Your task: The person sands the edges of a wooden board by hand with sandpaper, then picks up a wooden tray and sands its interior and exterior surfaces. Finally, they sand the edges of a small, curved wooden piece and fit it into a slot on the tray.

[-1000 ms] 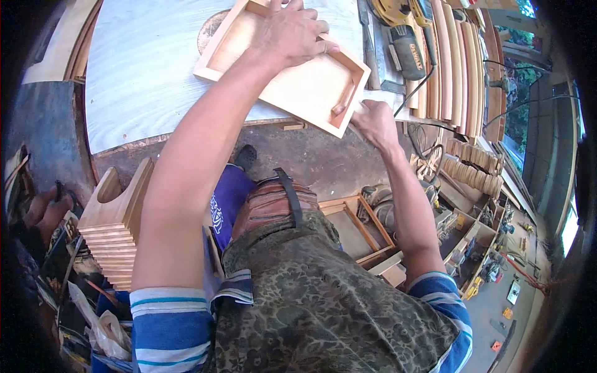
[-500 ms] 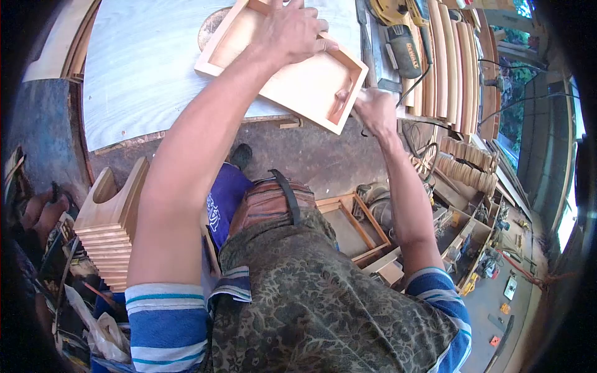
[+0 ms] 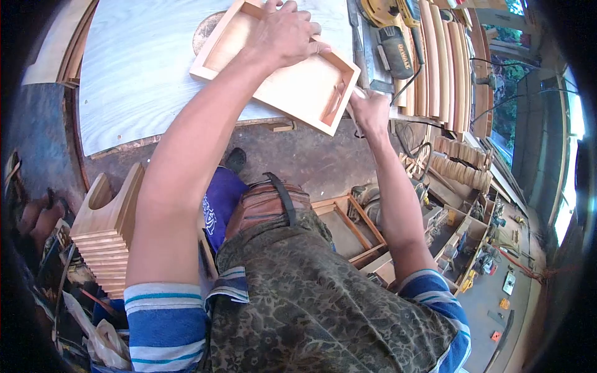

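Note:
A shallow wooden tray (image 3: 298, 84) with raised sides lies at a slant over the front edge of the pale workbench (image 3: 143, 68). My left hand (image 3: 284, 37) grips the tray's far long side, its thumb pointing right along the rim. At the tray's right end is my right hand (image 3: 371, 110), its fingers closed and partly hidden behind the tray's corner. Whatever it holds I cannot make out. Beneath the tray's left end, a round wooden piece (image 3: 204, 32) partly shows.
A yellow and black power tool (image 3: 393, 50) and a row of curved wooden strips (image 3: 438, 68) lie at the bench's right. Stacked wooden pieces (image 3: 102, 217) stand lower left. A wooden frame (image 3: 354, 227) and a compartmented box (image 3: 457, 242) are below right.
The tray and both my hands appear slightly further left in view, along with the surroundings. My left hand's grip on the tray looks the same.

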Demonstrator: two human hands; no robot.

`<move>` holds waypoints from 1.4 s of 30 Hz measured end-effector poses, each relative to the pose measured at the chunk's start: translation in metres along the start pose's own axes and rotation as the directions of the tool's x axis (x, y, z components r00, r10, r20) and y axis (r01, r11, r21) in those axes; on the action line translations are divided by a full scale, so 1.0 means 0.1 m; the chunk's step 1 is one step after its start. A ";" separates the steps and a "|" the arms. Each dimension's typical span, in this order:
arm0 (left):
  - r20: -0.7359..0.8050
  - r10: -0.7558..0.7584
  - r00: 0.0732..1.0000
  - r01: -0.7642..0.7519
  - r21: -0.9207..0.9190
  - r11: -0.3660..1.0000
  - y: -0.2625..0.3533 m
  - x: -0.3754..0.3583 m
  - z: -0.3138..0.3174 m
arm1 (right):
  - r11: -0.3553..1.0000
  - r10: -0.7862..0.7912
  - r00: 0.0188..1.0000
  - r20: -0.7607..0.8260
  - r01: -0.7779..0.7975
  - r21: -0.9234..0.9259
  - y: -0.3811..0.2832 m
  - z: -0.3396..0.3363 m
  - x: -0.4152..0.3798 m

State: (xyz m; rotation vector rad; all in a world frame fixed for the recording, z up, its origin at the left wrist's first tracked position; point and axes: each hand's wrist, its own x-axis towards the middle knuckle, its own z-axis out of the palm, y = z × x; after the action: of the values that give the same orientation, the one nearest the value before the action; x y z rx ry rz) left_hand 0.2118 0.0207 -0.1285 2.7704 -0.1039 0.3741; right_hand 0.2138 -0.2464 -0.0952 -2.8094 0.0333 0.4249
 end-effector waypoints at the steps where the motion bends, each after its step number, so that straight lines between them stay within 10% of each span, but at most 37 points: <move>1: 0.014 -0.013 1.000 0.013 -0.014 1.000 0.00 -0.01 0.00 | 0.999 0.035 0.999 -0.003 -0.034 0.027 -0.03 -0.01 0.01; 6: 0.053 -0.036 0.998 0.037 -0.018 0.999 0.01 -0.01 -0.04 | 0.974 -0.189 0.982 0.000 0.188 0.124 0.09 0.13 -0.19; 10: 0.025 -0.009 1.000 0.009 -0.008 1.000 -0.01 0.00 -0.01 | 0.997 0.040 0.993 0.110 -0.033 -0.067 -0.23 -0.14 -0.08; 14: -0.008 -0.021 1.000 0.021 -0.019 1.000 -0.02 -0.01 0.05 | 0.955 -0.296 0.955 -0.015 0.295 -0.027 0.15 0.11 -0.17; 16: 0.049 -0.028 0.998 0.028 0.010 1.000 0.01 0.01 0.02 | 0.951 -0.157 0.979 0.128 0.185 -0.248 -0.12 -0.11 -0.11; 20: 0.036 -0.025 0.999 0.025 -0.006 1.000 -0.03 0.00 0.01 | 0.996 -0.070 0.996 0.058 0.073 -0.041 0.10 0.07 -0.04; 22: -0.003 -0.009 1.000 0.009 0.029 1.000 -0.01 0.01 0.04 | 0.939 -0.343 0.939 0.031 0.342 0.040 0.11 0.10 -0.19; 28: 0.015 -0.021 1.000 0.020 0.031 0.999 0.00 0.02 0.04 | 0.970 -0.121 0.990 0.070 0.133 -0.203 -0.05 -0.10 -0.02; 31: 0.090 -0.031 0.995 0.030 0.015 0.999 0.00 0.04 -0.05 | 0.909 -0.417 0.909 -0.013 0.417 -0.025 0.19 0.09 -0.12; 35: -0.016 -0.004 1.000 0.004 0.032 0.999 0.03 -0.02 0.10 | 0.991 -0.082 0.995 0.052 0.087 -0.100 -0.21 -0.19 -0.05; 39: -0.022 -0.017 1.000 0.018 0.035 0.999 -0.04 0.00 0.05 | 0.963 -0.265 0.959 0.102 0.268 -0.021 0.06 -0.03 -0.15; 42: 0.011 -0.013 1.000 0.013 0.003 1.000 0.01 0.02 0.01 | 0.990 -0.073 0.989 0.130 0.088 -0.113 -0.15 -0.18 -0.10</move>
State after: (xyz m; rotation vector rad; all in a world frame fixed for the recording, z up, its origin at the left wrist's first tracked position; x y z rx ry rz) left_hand 0.2142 0.0198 -0.1283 2.7745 -0.0879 0.3563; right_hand 0.2106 -0.2374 -0.0714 -2.8811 -0.1374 0.6020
